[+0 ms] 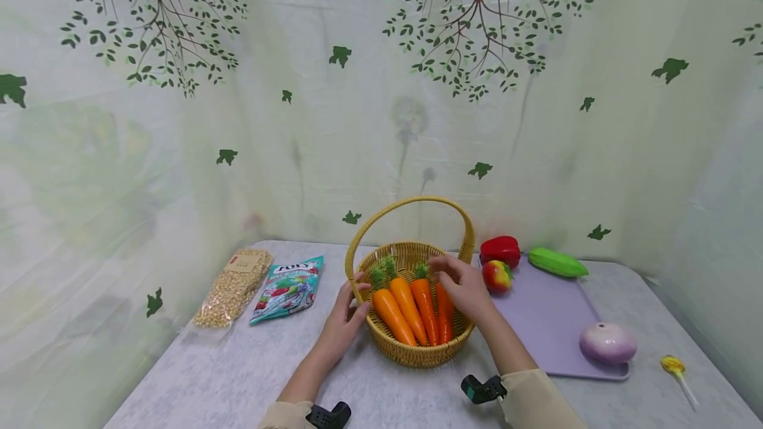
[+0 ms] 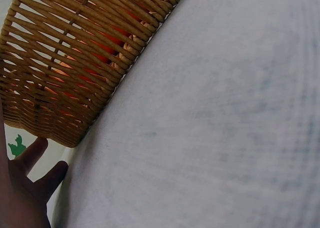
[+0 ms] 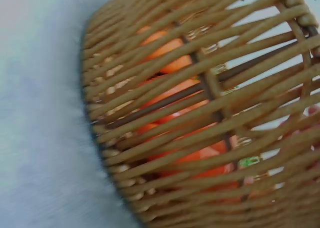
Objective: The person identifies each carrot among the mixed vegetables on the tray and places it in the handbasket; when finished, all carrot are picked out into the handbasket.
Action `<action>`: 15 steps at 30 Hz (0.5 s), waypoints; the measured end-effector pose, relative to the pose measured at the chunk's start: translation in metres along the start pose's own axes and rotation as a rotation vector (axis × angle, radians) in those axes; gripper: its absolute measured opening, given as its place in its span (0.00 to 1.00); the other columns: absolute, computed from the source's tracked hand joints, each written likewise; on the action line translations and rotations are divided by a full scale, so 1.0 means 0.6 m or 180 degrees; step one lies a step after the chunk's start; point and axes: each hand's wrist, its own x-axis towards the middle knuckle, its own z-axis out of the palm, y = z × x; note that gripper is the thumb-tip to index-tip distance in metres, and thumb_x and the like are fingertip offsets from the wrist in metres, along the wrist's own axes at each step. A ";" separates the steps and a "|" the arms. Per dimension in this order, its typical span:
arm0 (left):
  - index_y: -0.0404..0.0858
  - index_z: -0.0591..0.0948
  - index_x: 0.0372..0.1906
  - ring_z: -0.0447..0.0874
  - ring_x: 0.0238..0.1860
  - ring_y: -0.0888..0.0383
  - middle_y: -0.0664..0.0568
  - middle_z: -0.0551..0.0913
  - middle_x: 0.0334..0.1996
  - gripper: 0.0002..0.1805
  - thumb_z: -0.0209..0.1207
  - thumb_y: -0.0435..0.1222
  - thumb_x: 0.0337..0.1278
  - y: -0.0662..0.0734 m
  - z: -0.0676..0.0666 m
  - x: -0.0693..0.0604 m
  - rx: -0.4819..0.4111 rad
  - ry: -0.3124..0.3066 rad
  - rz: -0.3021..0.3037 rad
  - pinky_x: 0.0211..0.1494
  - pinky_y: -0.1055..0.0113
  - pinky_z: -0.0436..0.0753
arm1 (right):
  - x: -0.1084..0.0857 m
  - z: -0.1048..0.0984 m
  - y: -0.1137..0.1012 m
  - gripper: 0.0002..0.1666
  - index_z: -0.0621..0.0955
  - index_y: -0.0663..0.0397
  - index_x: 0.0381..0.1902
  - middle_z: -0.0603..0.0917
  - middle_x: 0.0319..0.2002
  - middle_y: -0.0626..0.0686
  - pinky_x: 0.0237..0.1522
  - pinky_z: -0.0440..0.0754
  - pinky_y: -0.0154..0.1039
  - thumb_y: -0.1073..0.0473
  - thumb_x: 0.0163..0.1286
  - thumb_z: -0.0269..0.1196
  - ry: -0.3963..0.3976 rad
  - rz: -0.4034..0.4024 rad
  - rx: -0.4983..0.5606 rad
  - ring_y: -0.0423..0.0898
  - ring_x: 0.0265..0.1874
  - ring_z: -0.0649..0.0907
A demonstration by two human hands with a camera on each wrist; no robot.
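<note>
A round wicker basket [image 1: 411, 357] with a tall arched handle stands on the table. Inside lie several orange carrots [image 1: 390, 316] with green tops, side by side and leaning on the wall. My left hand [image 1: 342, 320] is at the basket's left side, near the foot of the handle, with fingers spread; its fingers show beside the basket in the left wrist view. Over the right part of the rim, my right hand [image 1: 465, 290] has loosely bent fingers and a gap between thumb and forefinger. It covers the top of the rightmost carrot [image 1: 444, 316]. The right wrist view shows only weave and orange behind it.
A bag of yellow kernels [image 1: 235, 286] and a teal snack packet [image 1: 289, 288] lie to the left. At right, a lilac tray [image 1: 542, 323] bears a red pepper [image 1: 501, 250], a red-yellow fruit [image 1: 497, 277], a green vegetable [image 1: 557, 262] and a purple onion [image 1: 608, 343]. A lollipop [image 1: 673, 366] lies beside it.
</note>
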 end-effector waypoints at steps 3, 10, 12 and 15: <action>0.42 0.65 0.72 0.65 0.75 0.47 0.49 0.67 0.72 0.25 0.52 0.34 0.74 -0.002 0.000 0.003 0.0017 -0.0002 -0.0006 0.68 0.50 0.75 | -0.017 -0.003 0.010 0.16 0.83 0.56 0.53 0.89 0.43 0.59 0.42 0.86 0.33 0.67 0.71 0.55 0.0200 -0.0028 0.0039 0.55 0.38 0.87; 0.42 0.65 0.72 0.66 0.74 0.46 0.51 0.65 0.74 0.26 0.52 0.35 0.74 -0.006 -0.007 -0.001 0.0016 0.0010 -0.0082 0.69 0.54 0.76 | -0.047 -0.015 0.027 0.16 0.81 0.58 0.56 0.86 0.46 0.61 0.49 0.86 0.37 0.69 0.73 0.56 0.0193 -0.0038 0.0503 0.55 0.44 0.85; 0.44 0.64 0.73 0.66 0.74 0.46 0.52 0.64 0.74 0.26 0.52 0.35 0.74 -0.007 -0.009 -0.003 0.0030 0.0033 -0.0124 0.68 0.54 0.76 | -0.048 -0.023 0.027 0.17 0.79 0.59 0.58 0.85 0.49 0.62 0.53 0.85 0.37 0.67 0.74 0.56 0.0102 0.0046 0.0641 0.56 0.47 0.84; 0.46 0.63 0.74 0.66 0.74 0.47 0.54 0.65 0.74 0.27 0.52 0.36 0.74 -0.008 -0.011 -0.008 0.0035 0.0062 -0.0183 0.68 0.54 0.76 | -0.048 -0.035 0.028 0.17 0.78 0.61 0.59 0.84 0.51 0.65 0.55 0.83 0.34 0.65 0.75 0.56 0.0003 0.0123 0.0710 0.56 0.49 0.85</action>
